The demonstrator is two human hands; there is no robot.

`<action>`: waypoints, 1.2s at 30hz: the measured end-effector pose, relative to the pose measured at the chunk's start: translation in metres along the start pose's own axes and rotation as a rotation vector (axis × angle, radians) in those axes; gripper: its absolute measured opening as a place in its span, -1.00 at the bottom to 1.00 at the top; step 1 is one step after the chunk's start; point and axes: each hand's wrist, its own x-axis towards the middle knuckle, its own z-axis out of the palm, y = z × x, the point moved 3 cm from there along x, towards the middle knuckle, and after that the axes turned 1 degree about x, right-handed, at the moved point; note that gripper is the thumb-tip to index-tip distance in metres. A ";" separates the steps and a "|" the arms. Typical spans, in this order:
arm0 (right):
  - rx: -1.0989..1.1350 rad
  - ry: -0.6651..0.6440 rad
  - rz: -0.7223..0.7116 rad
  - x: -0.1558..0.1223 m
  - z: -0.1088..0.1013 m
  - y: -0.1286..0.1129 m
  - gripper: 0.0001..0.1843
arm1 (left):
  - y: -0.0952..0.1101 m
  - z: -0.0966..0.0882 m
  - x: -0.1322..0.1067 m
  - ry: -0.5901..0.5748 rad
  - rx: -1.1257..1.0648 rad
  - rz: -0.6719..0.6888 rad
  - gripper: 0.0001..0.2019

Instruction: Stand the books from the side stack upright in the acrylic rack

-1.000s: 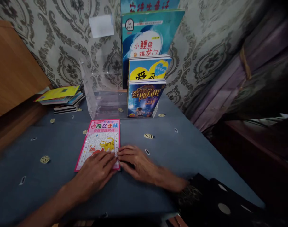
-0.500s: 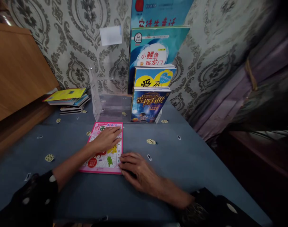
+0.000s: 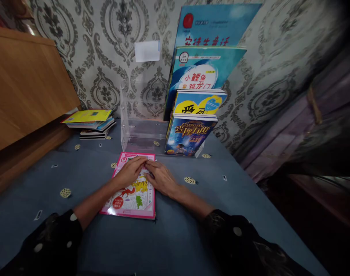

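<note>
A pink-bordered picture book [image 3: 146, 212] with a cartoon tiger and a red animal on its cover lies flat on the blue cloth. Across its upper part rests my left hand [image 3: 131, 171], fingers stretched out on the cover. My right hand [image 3: 161, 177] reaches over the book's right edge, its fingers extended and the fingertips close against those of my left hand. Neither hand grasps the book; the cover's title is largely hidden beneath them. Just behind the book stands a clear acrylic rack [image 3: 123, 122] in stepped tiers.
Several books stand on the rack's right side, with a dark blue book [image 3: 189, 136] in front and a teal book [image 3: 229, 61] higher up. To the left, a stack of books [image 3: 90, 115] lies by a wooden panel [image 3: 31, 84]. A curtain [image 3: 292, 130] hangs at right.
My right hand has moved from the book's lower right edge up to its upper right part, beside my left hand. The camera view has shifted slightly, showing more of the rear books.
</note>
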 end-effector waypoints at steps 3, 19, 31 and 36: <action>-0.034 -0.001 0.032 0.011 0.000 0.006 -0.60 | -0.006 -0.005 -0.010 0.024 0.045 -0.053 -0.60; -0.048 -0.120 0.253 -0.001 -0.006 0.000 -0.21 | -0.012 -0.027 -0.033 -0.024 0.504 -0.456 -0.52; 0.080 -0.266 0.186 -0.067 -0.004 -0.043 -0.04 | -0.010 -0.024 -0.032 -0.004 0.520 -0.460 -0.56; 0.121 -0.298 0.181 -0.072 -0.012 -0.049 -0.08 | -0.009 -0.024 -0.033 -0.025 0.562 -0.498 -0.55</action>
